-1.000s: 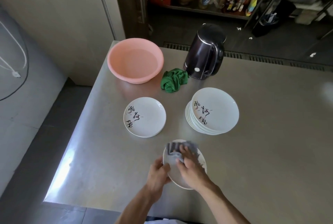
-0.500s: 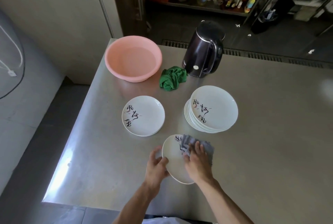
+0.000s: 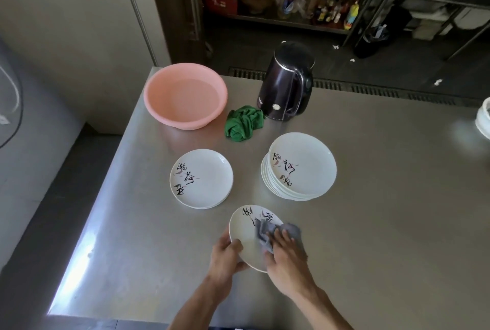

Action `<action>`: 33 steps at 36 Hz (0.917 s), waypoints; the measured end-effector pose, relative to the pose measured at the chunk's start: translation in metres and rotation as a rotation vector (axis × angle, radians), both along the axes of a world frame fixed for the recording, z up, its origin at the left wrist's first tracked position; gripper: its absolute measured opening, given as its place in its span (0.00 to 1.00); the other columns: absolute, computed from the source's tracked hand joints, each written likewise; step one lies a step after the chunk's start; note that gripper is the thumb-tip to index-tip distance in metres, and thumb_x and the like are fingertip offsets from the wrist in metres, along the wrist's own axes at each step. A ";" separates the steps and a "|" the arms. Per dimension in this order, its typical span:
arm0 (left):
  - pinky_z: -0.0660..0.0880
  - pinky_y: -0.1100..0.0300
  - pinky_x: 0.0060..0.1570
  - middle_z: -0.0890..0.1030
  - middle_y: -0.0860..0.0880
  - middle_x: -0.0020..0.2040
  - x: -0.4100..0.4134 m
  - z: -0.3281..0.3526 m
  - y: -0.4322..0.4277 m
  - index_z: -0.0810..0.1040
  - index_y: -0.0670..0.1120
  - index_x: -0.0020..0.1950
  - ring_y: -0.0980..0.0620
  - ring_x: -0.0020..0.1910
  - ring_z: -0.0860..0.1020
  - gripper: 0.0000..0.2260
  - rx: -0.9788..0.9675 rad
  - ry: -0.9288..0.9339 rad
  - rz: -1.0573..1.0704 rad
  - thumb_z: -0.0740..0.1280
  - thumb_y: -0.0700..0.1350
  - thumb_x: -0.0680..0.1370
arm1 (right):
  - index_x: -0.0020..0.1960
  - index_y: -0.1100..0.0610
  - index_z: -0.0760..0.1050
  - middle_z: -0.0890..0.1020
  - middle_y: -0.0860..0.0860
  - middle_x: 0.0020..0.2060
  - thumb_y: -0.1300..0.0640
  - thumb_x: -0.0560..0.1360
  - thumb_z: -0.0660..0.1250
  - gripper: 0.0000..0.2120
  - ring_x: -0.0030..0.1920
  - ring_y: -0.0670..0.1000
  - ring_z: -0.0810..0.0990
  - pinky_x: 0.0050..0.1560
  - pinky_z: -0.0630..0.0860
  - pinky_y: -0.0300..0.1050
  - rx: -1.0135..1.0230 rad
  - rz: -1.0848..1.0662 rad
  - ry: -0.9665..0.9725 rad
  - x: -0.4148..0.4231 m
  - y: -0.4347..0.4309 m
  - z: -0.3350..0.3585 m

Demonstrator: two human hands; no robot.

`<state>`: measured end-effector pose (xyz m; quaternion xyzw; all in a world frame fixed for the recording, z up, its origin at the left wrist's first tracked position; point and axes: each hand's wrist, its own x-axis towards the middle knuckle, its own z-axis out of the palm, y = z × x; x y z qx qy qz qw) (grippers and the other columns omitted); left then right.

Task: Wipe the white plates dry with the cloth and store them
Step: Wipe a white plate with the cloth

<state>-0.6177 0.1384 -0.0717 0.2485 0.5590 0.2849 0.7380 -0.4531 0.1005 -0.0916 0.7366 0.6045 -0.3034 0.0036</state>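
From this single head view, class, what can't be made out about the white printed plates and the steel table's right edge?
Head view throughout.
1. Held white printed plate: partly covered by the crumpled grey cloth and right hand; underside unseen.
2. Taller stack of white plates: rims too tight to count.
3. White rounded object at the steel table edge: cut off by the frame.

Seen from my remote station: the left hand (image 3: 225,258) and right hand (image 3: 287,258) are bare, both forearms (image 3: 322,303) uncovered to the frame's lower edge, fine hair at the right wrist.
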 end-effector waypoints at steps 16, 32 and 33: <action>0.80 0.52 0.51 0.84 0.43 0.56 0.007 -0.021 0.008 0.79 0.46 0.63 0.47 0.52 0.84 0.13 -0.065 -0.124 0.085 0.65 0.50 0.83 | 0.53 0.49 0.81 0.83 0.42 0.43 0.58 0.75 0.73 0.09 0.44 0.45 0.80 0.46 0.77 0.39 0.539 0.022 0.106 0.003 0.002 0.041; 0.78 0.50 0.49 0.80 0.42 0.50 -0.011 -0.021 0.001 0.76 0.43 0.57 0.45 0.48 0.79 0.14 -0.095 -0.180 0.011 0.69 0.51 0.77 | 0.50 0.57 0.81 0.85 0.56 0.46 0.56 0.79 0.68 0.05 0.45 0.54 0.83 0.51 0.82 0.59 0.276 -1.207 0.638 0.039 0.023 0.033; 0.78 0.51 0.48 0.81 0.43 0.50 -0.011 -0.019 0.001 0.76 0.44 0.57 0.45 0.48 0.79 0.14 -0.092 -0.182 0.006 0.70 0.51 0.77 | 0.52 0.59 0.81 0.85 0.56 0.48 0.56 0.81 0.66 0.07 0.48 0.55 0.82 0.55 0.80 0.56 0.320 -1.205 0.569 0.037 0.021 0.029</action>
